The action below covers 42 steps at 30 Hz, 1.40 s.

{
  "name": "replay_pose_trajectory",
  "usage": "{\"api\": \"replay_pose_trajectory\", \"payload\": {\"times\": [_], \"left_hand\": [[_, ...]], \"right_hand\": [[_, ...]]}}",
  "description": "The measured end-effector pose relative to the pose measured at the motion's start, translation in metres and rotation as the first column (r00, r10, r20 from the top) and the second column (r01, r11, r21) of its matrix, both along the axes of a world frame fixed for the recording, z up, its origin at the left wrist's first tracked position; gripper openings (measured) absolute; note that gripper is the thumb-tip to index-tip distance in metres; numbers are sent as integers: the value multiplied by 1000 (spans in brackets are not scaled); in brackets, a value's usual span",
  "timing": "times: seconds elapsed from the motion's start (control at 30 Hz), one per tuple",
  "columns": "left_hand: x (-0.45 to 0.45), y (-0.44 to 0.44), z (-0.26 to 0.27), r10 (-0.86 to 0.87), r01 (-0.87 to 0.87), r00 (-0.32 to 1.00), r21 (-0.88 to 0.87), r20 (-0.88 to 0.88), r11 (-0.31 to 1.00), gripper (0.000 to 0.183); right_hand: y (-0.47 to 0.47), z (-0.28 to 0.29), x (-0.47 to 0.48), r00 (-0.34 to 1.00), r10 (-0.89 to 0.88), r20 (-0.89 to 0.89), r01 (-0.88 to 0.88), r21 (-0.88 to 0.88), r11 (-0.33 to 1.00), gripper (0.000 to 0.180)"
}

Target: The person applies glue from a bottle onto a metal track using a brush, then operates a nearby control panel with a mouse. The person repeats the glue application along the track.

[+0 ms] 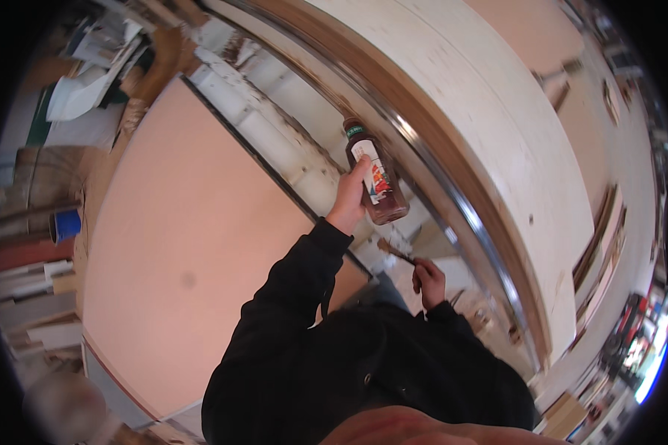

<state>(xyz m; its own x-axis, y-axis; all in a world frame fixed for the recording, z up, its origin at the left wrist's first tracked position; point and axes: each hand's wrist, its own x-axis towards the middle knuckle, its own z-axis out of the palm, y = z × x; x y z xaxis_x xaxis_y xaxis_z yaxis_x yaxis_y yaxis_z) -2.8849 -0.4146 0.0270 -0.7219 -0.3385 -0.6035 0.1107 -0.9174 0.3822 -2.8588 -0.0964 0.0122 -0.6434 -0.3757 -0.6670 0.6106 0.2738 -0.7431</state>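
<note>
In my left hand [350, 194] is a plastic bottle [387, 192] with dark reddish-brown contents, a green neck band and a worn printed label. Its neck points away from me; whether it is capped I cannot tell. My right hand [430, 281] grips the dark handle of a small brush [392, 249], bristles towards the bottle's base but apart from it. Both hands are over the gap between a large pinkish panel [189, 211] on my left and a machine or bench with a shiny metal rail [467, 208] on my right.
Beyond the rail lies a broad pale work surface [479, 100] with a brown wooden edge [417, 97]. Boards [601, 245] lean or lie at the far right. A blue container [67, 225] and stacked offcuts [39, 289] stand past the panel's left side.
</note>
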Motion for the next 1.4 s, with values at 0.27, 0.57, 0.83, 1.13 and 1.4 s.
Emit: {"api": "replay_pose_trajectory", "payload": {"times": [0.27, 0.57, 0.83, 1.13, 1.4], "left_hand": [[55, 216, 3, -209, 209, 978, 20, -8, 978, 41], [105, 417, 10, -344, 354, 935, 162, -87, 921, 45], [112, 499, -44, -556, 566, 812, 9, -176, 824, 37], [210, 506, -115, -362, 179, 911, -601, -198, 779, 50], [208, 357, -27, 62, -227, 967, -730, -246, 644, 37]], "right_hand": [[136, -3, 117, 964, -265, 4, 264, 88, 960, 24], [280, 25, 241, 831, -553, -56, 554, 160, 817, 24], [366, -9, 293, 808, -579, -111, 589, 125, 798, 26], [484, -119, 316, 819, -535, -209, 546, -6, 838, 22], [524, -138, 291, 800, -559, -219, 580, 45, 813, 23]]}}
